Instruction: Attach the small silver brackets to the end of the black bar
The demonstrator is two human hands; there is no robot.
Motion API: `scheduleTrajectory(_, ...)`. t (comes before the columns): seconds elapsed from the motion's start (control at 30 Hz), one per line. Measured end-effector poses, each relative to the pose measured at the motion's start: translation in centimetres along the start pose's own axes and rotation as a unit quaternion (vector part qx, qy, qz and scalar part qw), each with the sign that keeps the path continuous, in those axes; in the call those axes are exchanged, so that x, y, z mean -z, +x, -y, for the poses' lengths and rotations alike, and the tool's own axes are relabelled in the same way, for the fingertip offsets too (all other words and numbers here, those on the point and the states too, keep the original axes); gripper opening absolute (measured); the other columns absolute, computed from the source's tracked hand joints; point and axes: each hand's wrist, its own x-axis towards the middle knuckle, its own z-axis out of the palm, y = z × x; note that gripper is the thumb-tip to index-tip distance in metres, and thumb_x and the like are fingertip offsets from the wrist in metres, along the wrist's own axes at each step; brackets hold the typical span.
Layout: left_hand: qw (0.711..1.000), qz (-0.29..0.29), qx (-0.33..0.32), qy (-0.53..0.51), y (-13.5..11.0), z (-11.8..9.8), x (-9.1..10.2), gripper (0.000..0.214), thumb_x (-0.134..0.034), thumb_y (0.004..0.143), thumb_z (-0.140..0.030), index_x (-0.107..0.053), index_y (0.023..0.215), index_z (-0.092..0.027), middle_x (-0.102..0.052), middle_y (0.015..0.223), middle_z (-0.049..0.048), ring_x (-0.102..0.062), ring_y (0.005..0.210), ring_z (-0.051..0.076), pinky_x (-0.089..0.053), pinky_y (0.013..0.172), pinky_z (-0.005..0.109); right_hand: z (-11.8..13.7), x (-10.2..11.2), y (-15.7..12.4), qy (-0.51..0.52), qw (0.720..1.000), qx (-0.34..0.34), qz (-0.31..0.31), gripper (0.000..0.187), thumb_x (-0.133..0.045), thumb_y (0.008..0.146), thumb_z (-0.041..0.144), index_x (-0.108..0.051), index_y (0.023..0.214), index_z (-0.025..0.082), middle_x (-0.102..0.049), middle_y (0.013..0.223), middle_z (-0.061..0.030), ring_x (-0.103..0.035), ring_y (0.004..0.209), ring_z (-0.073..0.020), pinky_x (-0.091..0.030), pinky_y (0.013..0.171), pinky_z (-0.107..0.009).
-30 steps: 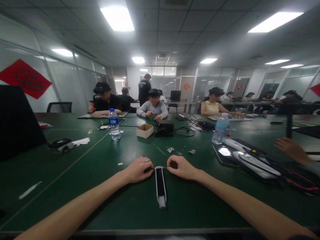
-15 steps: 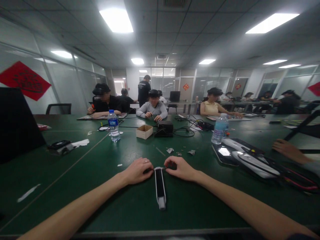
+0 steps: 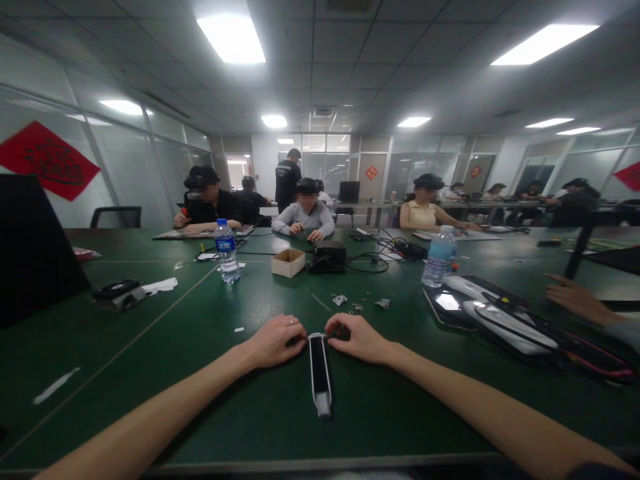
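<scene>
On the green table (image 3: 250, 413) in front of me lies a long narrow part (image 3: 321, 373) with a white rim, a black middle and a light grey block at its near end. My left hand (image 3: 280, 341) rests at the left of its far end, thumb and fingertips pinched together. From the right, my right hand (image 3: 357, 339) pinches at the same end, its fingers curled. Whatever small piece sits between the fingertips of either hand is too small to name. Just beyond, several small metal pieces (image 3: 340, 300) lie loose.
A small open box (image 3: 289, 263) stands ahead beside a black box (image 3: 327, 257) and cables. Water bottles stand left (image 3: 227, 252) and right (image 3: 440, 257). White and black equipment (image 3: 505, 320) lies at right, near another person's hand (image 3: 575, 297). Co-workers sit across the table.
My right hand has shifted slightly left, closer to the far end of the narrow part. My left hand stays put. At right, the other person's hand has opened and a dark object there has moved.
</scene>
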Motion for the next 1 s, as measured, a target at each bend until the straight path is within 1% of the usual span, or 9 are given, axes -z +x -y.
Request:
scheduleTrajectory(0.13,1.000,0.005,0.003,-0.004,0.04,-0.11,0.13,0.012,-0.051,0.092,-0.022,-0.062,0.092,-0.019,-0.064,0.087,0.0039,-0.059,0.081,0.018,-0.043,0.074,0.029,0.12,0.01,0.05,-0.018,1.000,-0.004,0.001,0.019,-0.068,0.079,0.021,-0.065,0.097,0.017,-0.067,0.094,-0.0037,-0.060,0.082,-0.0167,-0.050,0.073,-0.029)
scheduleTrajectory(0.43,1.000,0.007,0.006,-0.002,0.00,-0.17,0.23,0.012,-0.052,0.092,-0.021,-0.063,0.093,-0.018,-0.064,0.087,0.0040,-0.059,0.081,0.018,-0.043,0.075,0.029,-0.16,-0.28,0.12,-0.025,1.000,0.005,-0.005,0.012,-0.065,0.083,0.025,-0.066,0.090,0.016,-0.066,0.088,-0.0033,-0.060,0.080,-0.0160,-0.049,0.072,-0.028)
scheduleTrajectory(0.8,1.000,-0.004,0.001,-0.006,0.01,-0.05,0.06,0.013,-0.050,0.092,-0.023,-0.062,0.092,-0.019,-0.064,0.087,0.0039,-0.059,0.080,0.018,-0.043,0.074,0.029,-0.26,-0.29,0.10,-0.032,0.999,0.007,0.006,0.013,-0.063,0.083,0.023,-0.064,0.093,0.016,-0.065,0.090,-0.0036,-0.059,0.081,-0.0163,-0.049,0.073,-0.029)
scheduleTrajectory(1.0,1.000,-0.004,0.000,-0.003,0.11,-0.28,0.31,0.013,-0.049,0.091,-0.023,-0.062,0.091,-0.019,-0.064,0.085,0.0041,-0.059,0.079,0.018,-0.043,0.073,0.028,-0.03,-0.23,0.18,-0.030,0.999,0.010,0.008,0.014,-0.064,0.084,0.026,-0.064,0.095,0.017,-0.065,0.092,-0.0039,-0.060,0.083,-0.0171,-0.050,0.075,-0.030)
